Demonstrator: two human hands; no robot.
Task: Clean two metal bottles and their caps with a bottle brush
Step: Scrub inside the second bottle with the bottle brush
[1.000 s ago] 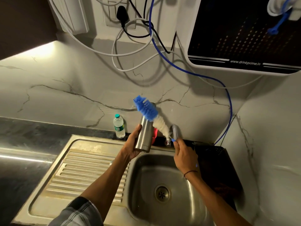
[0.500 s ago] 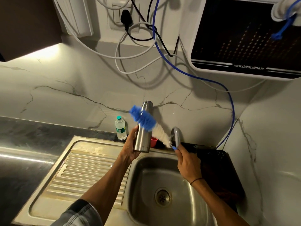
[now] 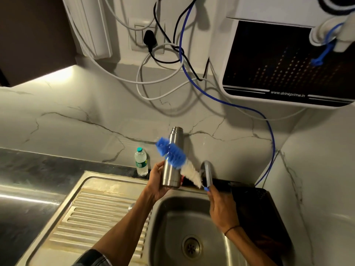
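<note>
Nearest us lies the steel sink [image 3: 192, 212] with its ribbed drainboard [image 3: 99, 214]. Above the basin our left hand [image 3: 157, 184] wraps its fingers [image 3: 159, 166] around the lower body of an uncapped metal bottle [image 3: 173, 160], held upright. Our right hand [image 3: 221, 208] grips the handle of the bottle brush [image 3: 178, 158], whose blue bristles lie across the bottle's outside. Behind stand the tap [image 3: 207, 171] and, on the counter [image 3: 38, 169], a plastic water bottle [image 3: 141, 162].

White marble walls [image 3: 76, 120] with dark veins meet in a corner on the right. A strip of light glows under the dark cabinet [image 3: 32, 35] at upper left. The dark tabletop [image 3: 28, 166] gleams beside a steel sink [image 3: 107, 210]. Cables [image 3: 159, 79] hang from a wall socket [image 3: 148, 38].
</note>
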